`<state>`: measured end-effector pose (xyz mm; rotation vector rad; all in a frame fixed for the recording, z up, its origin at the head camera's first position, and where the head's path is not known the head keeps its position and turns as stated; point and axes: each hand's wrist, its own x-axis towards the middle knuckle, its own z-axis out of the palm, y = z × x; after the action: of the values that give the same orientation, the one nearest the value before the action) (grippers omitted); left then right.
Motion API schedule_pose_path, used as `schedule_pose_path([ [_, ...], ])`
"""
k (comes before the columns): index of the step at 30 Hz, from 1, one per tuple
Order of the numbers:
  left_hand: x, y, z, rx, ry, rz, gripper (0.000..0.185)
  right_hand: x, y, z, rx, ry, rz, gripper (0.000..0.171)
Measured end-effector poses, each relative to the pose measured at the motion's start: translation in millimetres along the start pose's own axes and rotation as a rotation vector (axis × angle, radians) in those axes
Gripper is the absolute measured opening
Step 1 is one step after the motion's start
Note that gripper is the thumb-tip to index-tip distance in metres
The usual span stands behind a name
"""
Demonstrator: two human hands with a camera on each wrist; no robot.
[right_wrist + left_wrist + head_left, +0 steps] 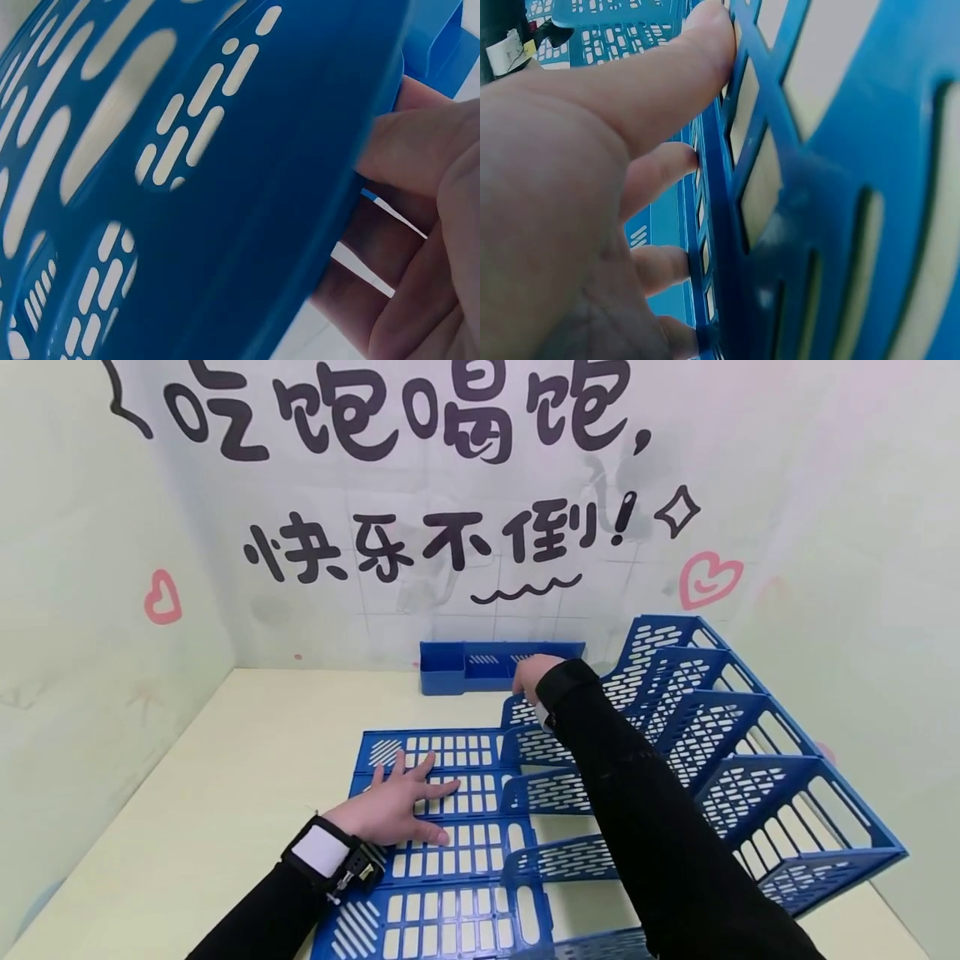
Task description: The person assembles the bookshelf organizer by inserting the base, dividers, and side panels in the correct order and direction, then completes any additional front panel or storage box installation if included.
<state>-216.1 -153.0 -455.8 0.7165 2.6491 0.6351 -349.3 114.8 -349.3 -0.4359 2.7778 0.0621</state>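
Note:
A blue plastic file rack (435,885) lies across the table, with a flat slotted panel at left and upright perforated dividers at right. My left hand (393,810) rests on the flat panel, fingers spread over its grid of openings. In the left wrist view, the thumb and fingertips touch the slotted plastic (810,180). At the rack's far side, my right hand (534,675) pinches the edge of the farthest perforated divider (285,172). The right wrist view shows the thumb on one face of this divider, its other fingers partly hidden behind. My right forearm covers part of the rack.
Behind the rack, a small blue compartment tray (442,681) stands near the back wall. A slatted blue side (832,760) slants along the rack's right. Pale table surface (247,760) extends to the left, with white printed sheeting (420,585) at the back and sides.

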Motion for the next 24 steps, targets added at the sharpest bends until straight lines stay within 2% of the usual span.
schedule_pose_path([
  [5, 4.8, -0.8, 1.3, 0.008, 0.01, 0.014, 0.078, 4.3, -22.2, -1.7, 0.045, 0.006, -0.052, 0.049],
  [8, 8.4, -0.8, 1.5, 0.011, 0.01, 0.009, 0.078, 6.9, -26.2, -2.2, 0.049, -0.001, -0.07, 0.049],
  [13, 14.6, -5.9, -2.4, 0.01, 0.003, -0.004, 0.078, 4.5, -7.9, -5.2, 0.062, 0.018, -0.023, 0.051],
  [19, 19.6, -17.2, -12.3, 0.005, 0.012, -0.056, 0.077, 1.6, 15.0, -8.1, 0.075, 0.041, -0.011, 0.051],
  [24, 20.2, -20.6, -12.0, -0.011, -0.004, -0.04, 0.076, 4.3, 22.0, -3.3, 0.075, 0.052, 0.027, 0.05],
])
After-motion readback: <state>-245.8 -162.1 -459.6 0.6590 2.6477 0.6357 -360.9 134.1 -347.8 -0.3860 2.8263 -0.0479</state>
